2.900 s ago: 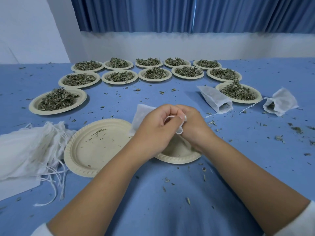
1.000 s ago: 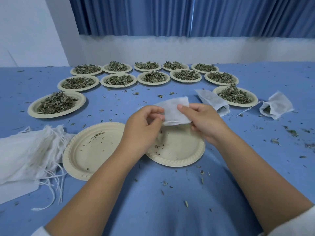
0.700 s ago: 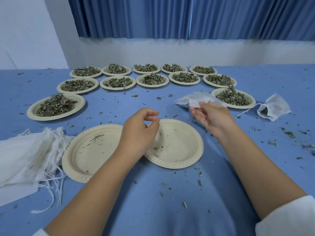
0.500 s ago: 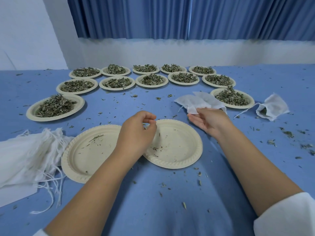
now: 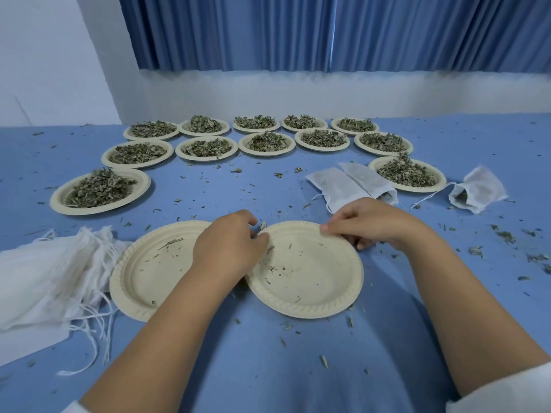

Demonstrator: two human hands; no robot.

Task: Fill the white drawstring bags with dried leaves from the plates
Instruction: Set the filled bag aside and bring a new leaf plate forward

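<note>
The filled bag (image 5: 338, 187) that was in the right hand a moment ago now lies on the desk (image 5: 268, 368), side by side and touching a second filled bag (image 5: 371, 180), just beside the nearest heaped plate (image 5: 378, 166) on the right; a third bag (image 5: 477, 192) sits farther right with leaves showing at its mouth. With that bag let go, both hands have come down on the emptied plate (image 5: 307, 296) in front of the person: the right hand (image 5: 372, 225) curls its fingers over the far rim, and the left hand (image 5: 229, 248) looks to be pinching the left rim, fingers bent. So one more bag is done, I'd say, and this plate, holding only crumbs, is likely to be moved aside, perhaps onto the other empty plate (image 5: 143, 272) that it overlaps on the left. The pile of unfilled bags (image 5: 44, 278) waits at the left edge, strings trailing, and many full plates (image 5: 104, 160) stand in rows farther back, under the blue curtain (image 5: 298, 31), so plenty remains
</note>
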